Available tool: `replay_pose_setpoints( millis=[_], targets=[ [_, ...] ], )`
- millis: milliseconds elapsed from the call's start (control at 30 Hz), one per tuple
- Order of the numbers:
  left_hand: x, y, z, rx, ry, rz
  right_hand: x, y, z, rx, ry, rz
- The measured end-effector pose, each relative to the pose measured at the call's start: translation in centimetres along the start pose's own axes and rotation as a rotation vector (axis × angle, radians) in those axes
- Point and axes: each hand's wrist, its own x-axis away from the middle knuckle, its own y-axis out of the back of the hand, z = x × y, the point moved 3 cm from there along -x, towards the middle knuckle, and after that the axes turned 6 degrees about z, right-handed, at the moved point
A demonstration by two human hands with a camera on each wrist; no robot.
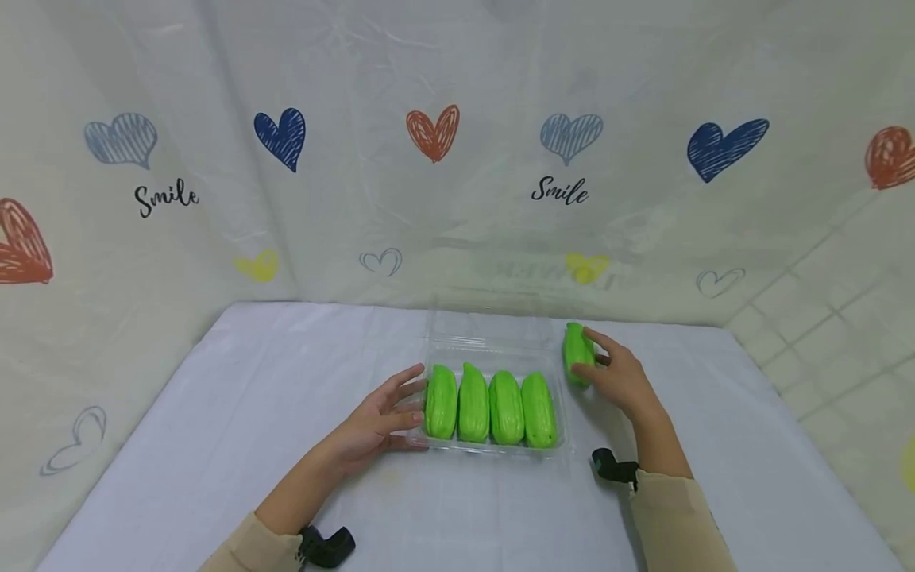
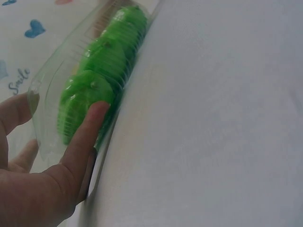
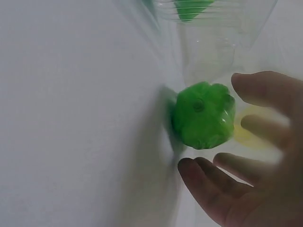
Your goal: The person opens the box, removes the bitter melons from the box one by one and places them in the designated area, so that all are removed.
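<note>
A clear plastic box (image 1: 493, 450) lies on the table with its lid raised at the back. Four-sided and shallow, it holds several plump green ridged gourds (image 1: 473, 403) side by side. My left hand (image 1: 368, 427) is at its left side, fingers spread; in the left wrist view the thumb (image 2: 87, 135) lies along the clear wall. Just right of the box, another green gourd (image 1: 577, 349) lies lengthwise on the cloth. Around it my right hand (image 1: 623, 383) spreads its thumb and fingers, and a gap shows beside the gourd (image 3: 203, 116) in the right wrist view.
A white cloth (image 1: 286, 381) covers the table. Behind it hangs a pale sheet (image 1: 493, 214) printed with hearts and lettering. The transparent lid (image 1: 489, 327) leans up near the table's back edge. Each wrist carries a black camera mount (image 1: 613, 466).
</note>
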Motion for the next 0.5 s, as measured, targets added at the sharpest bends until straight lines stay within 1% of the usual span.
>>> replay_pose_setpoints(
  millis=[167,333,500],
  targets=[
    [0.0,-0.1,-0.1,0.001,0.0,0.002,0.3,0.3,0.6,0.028,0.012,-0.025],
    [0.0,-0.1,-0.2,-0.005,0.002,0.0,0.9,0.7,1.8,0.046,0.04,-0.048],
    [0.0,0.0,-0.1,-0.012,0.003,-0.002,1.8,1.3,3.3,0.005,0.102,-0.062]
  ],
)
